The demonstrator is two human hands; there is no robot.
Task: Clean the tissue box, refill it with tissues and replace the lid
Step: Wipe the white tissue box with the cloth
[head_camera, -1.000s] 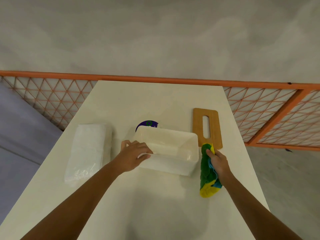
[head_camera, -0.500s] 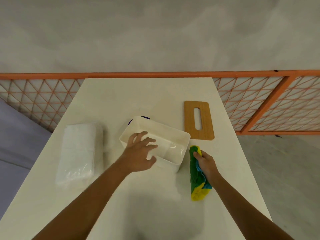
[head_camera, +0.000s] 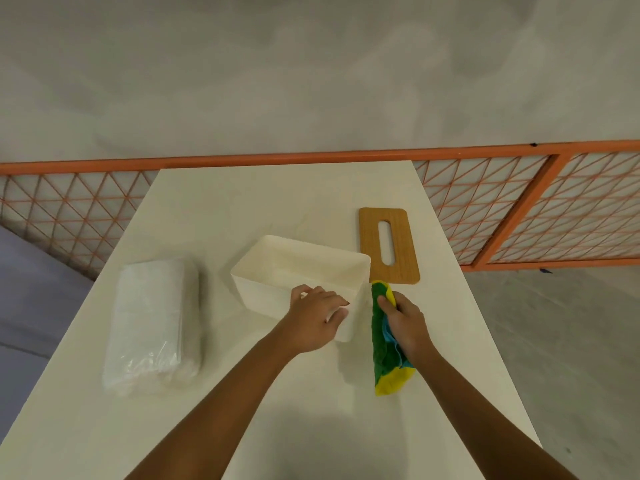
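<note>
Both hands work at the middle of the white table [head_camera: 242, 209]. The left hand [head_camera: 313, 318] grips the near right corner of the open white box [head_camera: 287, 271], fingers curled over the rim and thumb on the outside wall. The right hand [head_camera: 403, 318] is closed around a green, yellow and blue cloth [head_camera: 382, 358], which hangs down just beside the box's right end, its lower edge at the table. The box sits open, lid off, turned at a slight angle. The wooden lid [head_camera: 401, 244] with its oval slot lies flat just behind and to the right of the box. A wrapped pack of tissues [head_camera: 152, 320] lies well to the left of the box. An orange lattice fence [head_camera: 519, 209] runs behind the table.
</note>
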